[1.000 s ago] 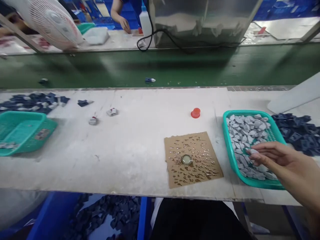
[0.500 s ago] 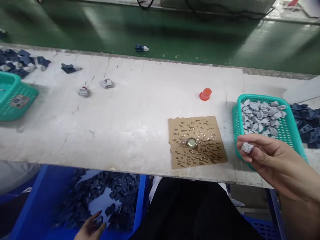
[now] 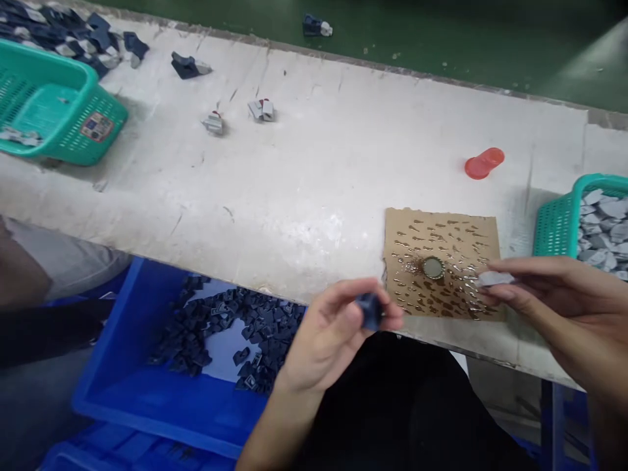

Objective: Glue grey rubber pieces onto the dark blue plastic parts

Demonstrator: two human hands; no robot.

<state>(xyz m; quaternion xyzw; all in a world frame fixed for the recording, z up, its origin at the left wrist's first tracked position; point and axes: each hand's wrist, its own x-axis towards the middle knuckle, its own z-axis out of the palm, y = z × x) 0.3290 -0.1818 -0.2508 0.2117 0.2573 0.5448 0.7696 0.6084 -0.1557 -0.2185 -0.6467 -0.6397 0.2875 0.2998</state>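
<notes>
Head view: dark navy piece (image 3: 370, 311) is pinched in left hand (image 3: 328, 340) near 6 o'clock; grey piece (image 3: 495, 279) is held at fingertips of right hand (image 3: 554, 294) at 4 o'clock, over gold-spotted cardboard sheet (image 3: 441, 229). Slack fingertip pinch could let grey piece drop onto spots; navy piece could be lost among lookalikes in blue crate (image 3: 147, 405).

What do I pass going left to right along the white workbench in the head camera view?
Teal mesh plastic basket → small grey part → second grey part → red plastic cap → teal mesh basket of grey pieces

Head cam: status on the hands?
Left hand pinching dark blue piece. Right hand pinching grey piece. Cardboard sheet under right fingertips; blue bin beside left hand.
</notes>
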